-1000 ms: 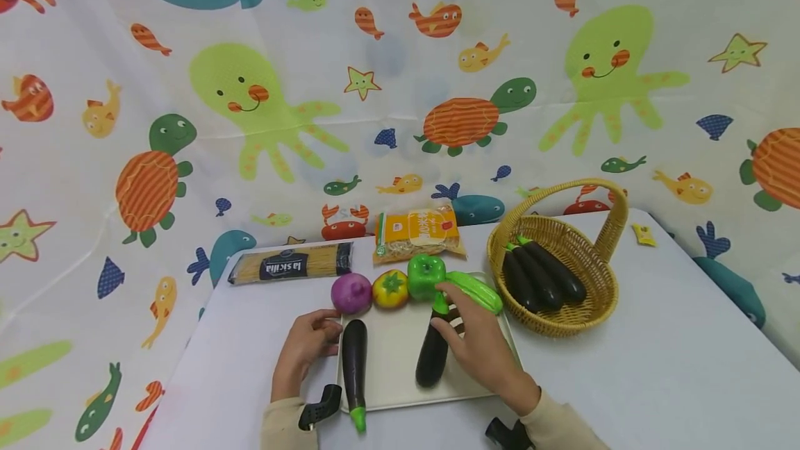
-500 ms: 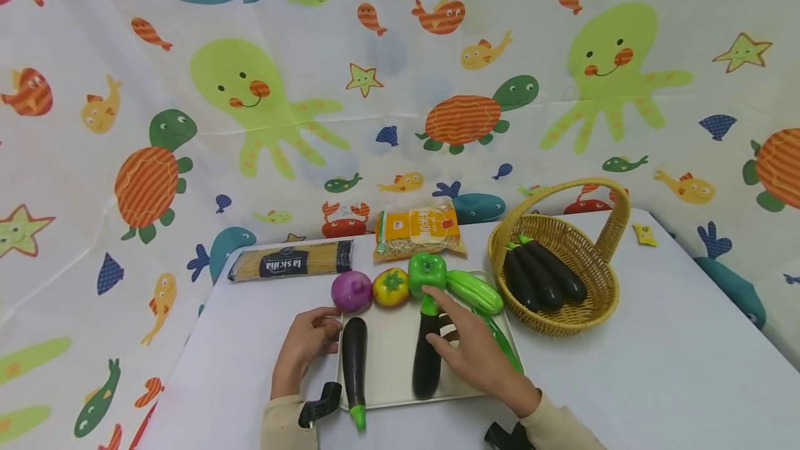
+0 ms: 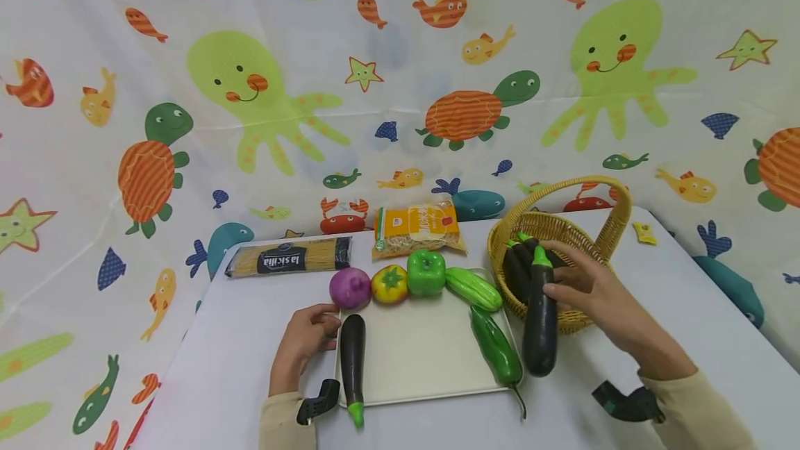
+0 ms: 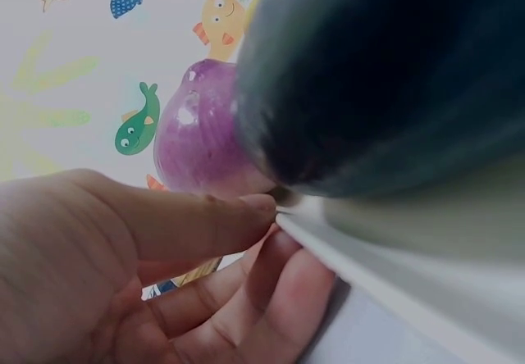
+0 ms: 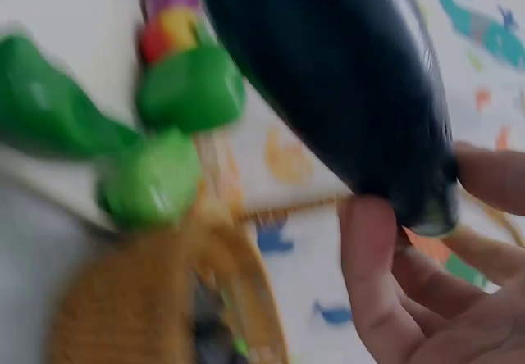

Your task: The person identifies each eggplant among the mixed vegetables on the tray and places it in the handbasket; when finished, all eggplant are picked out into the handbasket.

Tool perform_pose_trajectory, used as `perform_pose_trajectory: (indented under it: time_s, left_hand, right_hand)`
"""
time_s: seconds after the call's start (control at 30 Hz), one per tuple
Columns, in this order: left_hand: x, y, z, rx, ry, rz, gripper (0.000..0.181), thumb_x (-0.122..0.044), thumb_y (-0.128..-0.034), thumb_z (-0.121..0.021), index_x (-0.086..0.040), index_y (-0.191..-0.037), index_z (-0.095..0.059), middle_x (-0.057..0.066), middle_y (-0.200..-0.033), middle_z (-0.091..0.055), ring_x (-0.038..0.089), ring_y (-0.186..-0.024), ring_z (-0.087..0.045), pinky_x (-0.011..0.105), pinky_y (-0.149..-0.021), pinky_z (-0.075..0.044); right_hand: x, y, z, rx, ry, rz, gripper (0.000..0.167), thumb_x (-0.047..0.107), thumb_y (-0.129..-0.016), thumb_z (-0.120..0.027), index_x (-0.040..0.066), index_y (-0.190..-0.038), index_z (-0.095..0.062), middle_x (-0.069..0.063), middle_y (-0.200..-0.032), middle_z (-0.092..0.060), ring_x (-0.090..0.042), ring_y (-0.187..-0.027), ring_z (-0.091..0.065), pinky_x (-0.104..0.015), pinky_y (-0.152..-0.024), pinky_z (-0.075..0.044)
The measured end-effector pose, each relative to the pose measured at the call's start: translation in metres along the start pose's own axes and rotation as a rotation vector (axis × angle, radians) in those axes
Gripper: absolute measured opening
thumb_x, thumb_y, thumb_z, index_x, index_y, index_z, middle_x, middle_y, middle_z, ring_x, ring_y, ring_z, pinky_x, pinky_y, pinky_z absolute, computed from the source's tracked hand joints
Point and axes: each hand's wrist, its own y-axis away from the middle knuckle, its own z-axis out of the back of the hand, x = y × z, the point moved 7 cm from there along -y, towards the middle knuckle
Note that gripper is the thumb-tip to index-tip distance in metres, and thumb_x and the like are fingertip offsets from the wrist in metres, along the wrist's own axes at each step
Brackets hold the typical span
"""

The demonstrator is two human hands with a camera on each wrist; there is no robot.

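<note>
My right hand (image 3: 603, 301) grips a dark eggplant (image 3: 540, 332) near its green stem end and holds it upright at the front of the wicker basket (image 3: 571, 323). In the right wrist view, thumb and fingers pinch this eggplant (image 5: 328, 77). The basket holds several more eggplants (image 3: 515, 273), partly hidden by the held one. My left hand (image 3: 305, 339) pinches the left rim of the cream tray (image 3: 425, 353), with the thumb above and fingers below in the left wrist view. Beside it another eggplant (image 3: 353, 356) lies along the tray's left side, stem toward me.
A purple onion (image 3: 350, 288), a yellow-red pepper (image 3: 389, 285), a green bell pepper (image 3: 426, 273) and a light green cucumber (image 3: 473, 288) line the tray's back. A long green pepper (image 3: 496, 349) lies on its right. Behind are spaghetti (image 3: 287, 258) and an orange-labelled bag (image 3: 417, 230).
My right hand has lifted the eggplant off the tray and carried it right to the basket, uncovering the long green pepper. My left hand stays at the tray's rim.
</note>
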Motion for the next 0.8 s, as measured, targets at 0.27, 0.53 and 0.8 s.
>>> perform_pose_trajectory:
  time_s: [0.27,0.53,0.8]
  left_hand:
    - [0.002,0.000,0.003,0.000,0.007,0.003,0.033,0.008,-0.0954,-0.057,0.010,-0.127,-0.063,0.012,-0.093,-0.068,0.018,-0.079,-0.062,0.033,-0.062,-0.062]
    - [0.002,0.001,0.002,0.003,0.010,0.003,0.033,0.009,-0.0950,-0.056,0.009,-0.127,-0.063,0.014,-0.094,-0.068,0.020,-0.081,-0.063,0.032,-0.063,-0.062]
    - [0.000,0.001,0.001,0.005,0.007,-0.004,0.034,0.010,-0.0946,-0.054,0.009,-0.127,-0.063,0.012,-0.093,-0.067,0.019,-0.081,-0.062,0.033,-0.064,-0.062]
  right_hand:
    - [-0.014,-0.063,0.047,0.149,0.084,-0.085,0.068,0.021,-0.101,-0.063,0.005,-0.157,-0.027,-0.033,-0.157,-0.029,-0.040,-0.115,-0.061,-0.040,-0.081,-0.061]
    - [-0.032,-0.110,0.045,0.270,0.103,-0.125,0.084,0.020,-0.100,-0.065,0.003,-0.163,-0.013,-0.031,-0.161,-0.026,-0.049,-0.134,-0.047,-0.051,-0.093,-0.058]
    - [-0.048,-0.134,0.039,0.357,0.122,-0.209,0.065,0.018,-0.099,-0.065,0.000,-0.152,-0.033,-0.031,-0.159,-0.029,-0.046,-0.136,-0.045,-0.046,-0.092,-0.059]
